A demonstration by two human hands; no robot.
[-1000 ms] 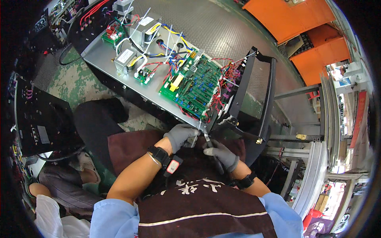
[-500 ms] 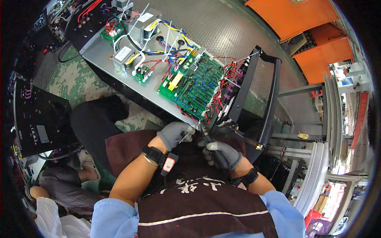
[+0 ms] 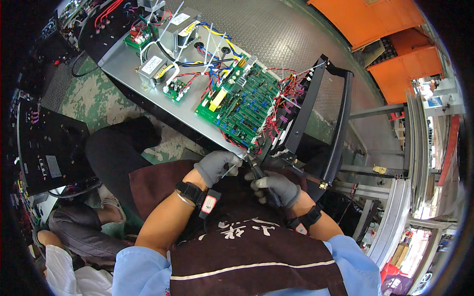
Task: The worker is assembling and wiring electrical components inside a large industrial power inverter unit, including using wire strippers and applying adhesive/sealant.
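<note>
Gloved fingers of the right hand [image 3: 281, 189] were curled together around a black-handled tool [image 3: 257, 172], its tip at the near corner of a silver chassis [image 3: 187, 122]; whether tip and corner touched, I cannot tell. The left hand [image 3: 213, 166] was just beside that corner, fingers closed on a thin pale strip [image 3: 228, 170].

The chassis lay across the upper middle, slanting down to the right, and carried its parts in the open. Toward its right end was a large green circuit board [image 3: 249, 102], red and purple wires [image 3: 286, 96] bunched along its right edge. Farther left sat two transformers [image 3: 152, 68] with white labels, a small green board [image 3: 175, 91] close by the nearer one. A black end panel [image 3: 307, 114] with a bar handle [image 3: 340, 126] closed the right end.

At the left rested a separate black unit [image 3: 64, 143], wiring along its left side. Dark contents, too small to make out, showed in the gap of an orange cabinet [image 3: 368, 22].
</note>
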